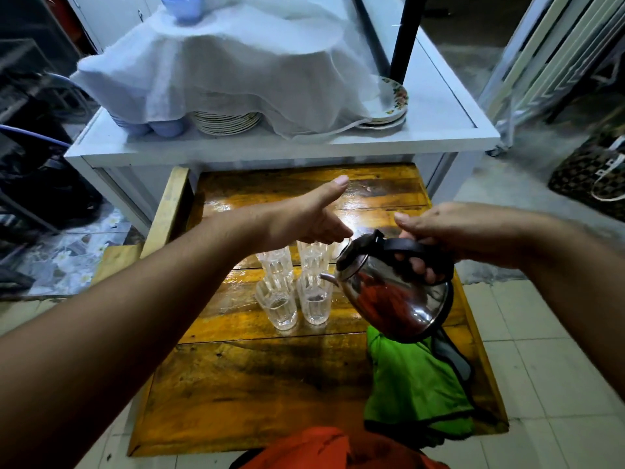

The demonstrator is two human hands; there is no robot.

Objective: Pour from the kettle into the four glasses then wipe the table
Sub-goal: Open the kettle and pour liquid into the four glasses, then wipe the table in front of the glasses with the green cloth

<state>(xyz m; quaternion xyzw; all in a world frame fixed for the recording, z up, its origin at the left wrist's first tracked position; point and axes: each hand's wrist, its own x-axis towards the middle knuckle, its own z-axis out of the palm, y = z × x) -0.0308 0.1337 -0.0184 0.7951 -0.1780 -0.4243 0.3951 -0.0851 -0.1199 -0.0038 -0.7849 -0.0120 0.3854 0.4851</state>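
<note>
Nearest the camera, orange fabric (324,448) fills the bottom edge of the view. Just beyond it, a green cloth (412,384) lies crumpled on the near right part of the wooden desk (243,384), its surface glossy. Above the cloth, the steel kettle (395,292) is held off the desk, tilted to the left, with its spout over the rim of the near right glass (315,301). The right hand (449,235) is closed around the kettle's black handle, fingers wrapped underneath. No stream of liquid can be made out at the spout. Four clear ribbed glasses stand upright in a tight two-by-two group at mid-desk: the near left glass (279,308) just beside the near right one, with the far left glass (274,262) and far right glass (313,255) behind them. The left hand (311,214) hovers open above the far glasses, thumb raised, holding nothing; contact with the glasses cannot be confirmed. Further back, a white cabinet (449,130) carries stacked plates (225,121) partly covered by a white cloth (236,69).
</note>
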